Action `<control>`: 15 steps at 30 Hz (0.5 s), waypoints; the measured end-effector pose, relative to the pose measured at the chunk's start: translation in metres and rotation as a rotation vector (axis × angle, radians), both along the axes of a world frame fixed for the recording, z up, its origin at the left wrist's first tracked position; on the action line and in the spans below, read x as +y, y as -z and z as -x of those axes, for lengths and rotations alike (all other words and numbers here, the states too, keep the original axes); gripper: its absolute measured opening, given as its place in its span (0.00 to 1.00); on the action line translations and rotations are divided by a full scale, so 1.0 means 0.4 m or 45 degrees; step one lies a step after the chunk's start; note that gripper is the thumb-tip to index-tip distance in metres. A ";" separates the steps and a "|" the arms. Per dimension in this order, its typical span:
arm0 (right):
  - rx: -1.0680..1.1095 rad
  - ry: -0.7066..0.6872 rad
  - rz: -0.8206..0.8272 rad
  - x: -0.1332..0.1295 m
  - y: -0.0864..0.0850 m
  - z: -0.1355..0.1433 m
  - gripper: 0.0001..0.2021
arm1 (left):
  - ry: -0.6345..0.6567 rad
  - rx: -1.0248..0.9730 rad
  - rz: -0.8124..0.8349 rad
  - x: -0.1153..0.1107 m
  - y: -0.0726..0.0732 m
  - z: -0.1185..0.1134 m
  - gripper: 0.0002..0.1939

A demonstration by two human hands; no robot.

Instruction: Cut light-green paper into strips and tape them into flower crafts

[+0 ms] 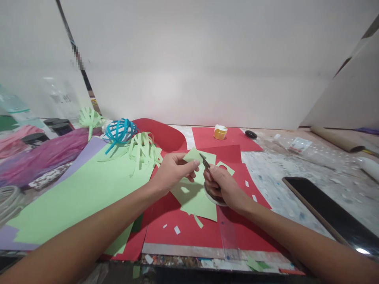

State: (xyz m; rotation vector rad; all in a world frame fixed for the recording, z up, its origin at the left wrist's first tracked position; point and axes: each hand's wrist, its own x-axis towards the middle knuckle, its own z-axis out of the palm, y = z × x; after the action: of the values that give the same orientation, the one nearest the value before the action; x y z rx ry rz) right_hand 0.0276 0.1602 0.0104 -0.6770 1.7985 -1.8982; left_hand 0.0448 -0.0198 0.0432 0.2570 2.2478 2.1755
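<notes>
My left hand (177,170) pinches a small piece of light green paper (193,155) between thumb and fingers. In my right hand (220,183) is a pair of scissors (205,161), its dark tips pointing up and left at the edge of that piece. Below both hands a larger light green sheet (201,205) lies on red paper (189,232). A round white-rimmed thing (214,200) shows partly under my right hand. A cut green scrap (226,167) lies just beyond it.
Large green sheets (89,189), a blue paper-strip ball (121,132) and green paper strips (145,150) lie left. A yellow jar (220,132) stands behind. A phone (322,209) and a plastic bottle (302,146) lie right. A clear ruler (229,236) is at the front.
</notes>
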 end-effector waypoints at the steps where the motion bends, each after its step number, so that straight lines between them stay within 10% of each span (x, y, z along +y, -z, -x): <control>1: -0.001 -0.006 0.002 0.000 0.001 0.001 0.22 | 0.005 0.003 -0.001 0.000 0.001 0.001 0.11; 15: 0.011 -0.002 -0.020 0.001 -0.001 -0.001 0.22 | 0.043 0.003 0.007 -0.003 0.002 0.002 0.11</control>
State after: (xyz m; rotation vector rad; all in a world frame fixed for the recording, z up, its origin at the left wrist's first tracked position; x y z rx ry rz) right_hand 0.0281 0.1607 0.0109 -0.6816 1.8155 -1.8811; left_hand 0.0440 -0.0208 0.0424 0.2957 2.2334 2.1531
